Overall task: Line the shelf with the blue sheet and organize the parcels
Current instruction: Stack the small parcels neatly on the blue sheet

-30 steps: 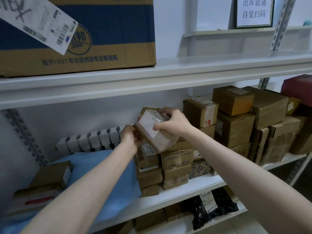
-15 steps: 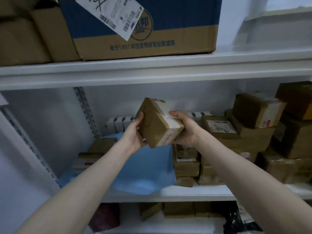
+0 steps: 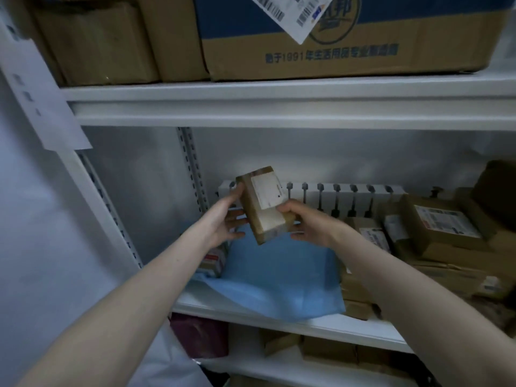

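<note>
From the head view, both bare arms reach up from the bottom corners and meet near the middle, where a small cardboard parcel (image 3: 264, 203) with a white label on its face is held in the air, tilted, its top leaning toward 11 o'clock. The left hand (image 3: 223, 220) grips it from the 9 o'clock side, thumb on the upper edge and fingers behind and beneath it. The right hand (image 3: 311, 226) is clamped on its lower end from 4 o'clock, thumb on the labelled face and fingers curled underneath. Directly below the parcel, toward 6 o'clock, the blue sheet (image 3: 279, 277) lies rumpled on the white shelf (image 3: 363, 332), its front edge drooping slightly over the lip. At the sheet's 9 o'clock end sit a couple of flat parcels (image 3: 212, 261), partly hidden by the left wrist. At 3 o'clock a pile of brown parcels (image 3: 439, 229) crowds the same shelf, just beside the sheet. Behind them, against the back wall, runs a row of white packs (image 3: 349, 198) with dark slots. At 12 o'clock the upper shelf (image 3: 279, 107) carries a big blue-and-tan carton (image 3: 349, 43) with a shipping label (image 3: 293, 15) hanging loose. At 6 o'clock, lower down, more boxes (image 3: 329, 351) and a maroon bag (image 3: 199, 337) sit on the next shelf.
</note>
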`<state>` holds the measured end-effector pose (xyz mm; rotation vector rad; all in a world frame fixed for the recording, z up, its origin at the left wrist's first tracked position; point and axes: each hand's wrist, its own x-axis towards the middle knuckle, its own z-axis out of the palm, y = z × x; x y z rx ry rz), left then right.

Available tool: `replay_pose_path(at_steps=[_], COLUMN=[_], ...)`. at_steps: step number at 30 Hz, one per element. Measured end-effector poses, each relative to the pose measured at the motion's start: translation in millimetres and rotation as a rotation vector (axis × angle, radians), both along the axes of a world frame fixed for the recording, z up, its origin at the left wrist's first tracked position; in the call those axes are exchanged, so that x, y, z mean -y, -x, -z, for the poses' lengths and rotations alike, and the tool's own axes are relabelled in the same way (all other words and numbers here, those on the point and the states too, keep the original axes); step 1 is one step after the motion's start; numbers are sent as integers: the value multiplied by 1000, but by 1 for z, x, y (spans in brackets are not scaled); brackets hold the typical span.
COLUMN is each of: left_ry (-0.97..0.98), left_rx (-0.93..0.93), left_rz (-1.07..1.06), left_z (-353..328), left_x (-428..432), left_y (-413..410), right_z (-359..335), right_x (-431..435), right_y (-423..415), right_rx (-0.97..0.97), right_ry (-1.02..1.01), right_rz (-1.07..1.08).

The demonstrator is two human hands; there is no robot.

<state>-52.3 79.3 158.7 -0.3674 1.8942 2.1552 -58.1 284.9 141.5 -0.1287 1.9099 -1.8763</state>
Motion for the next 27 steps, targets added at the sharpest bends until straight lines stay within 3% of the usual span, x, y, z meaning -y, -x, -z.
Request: replay_pose_path(at_steps=[6,10,17,21,23,27], left_ry=[54,115,95,59,191,692], left_rx=[55,37,51,66,37,-104], left_rz=[-126,-78,-20,23,19,139], left_z=[-5,-8,-1,16,26,58], left_x=[33,60,106,117,119,121], left_y=[32,54,89,106,115,128], right_z=[-9,-8,15,34,45,64], right_x=[51,75,103,108,104,102], right_y=[31,57,88,105,112,110], right_rx=[-327,-512,-344,-290,-233,-145], right_ry=[-228,-462,-328,-346,-337,-549], right_rz=[69,51,105,352,457,562])
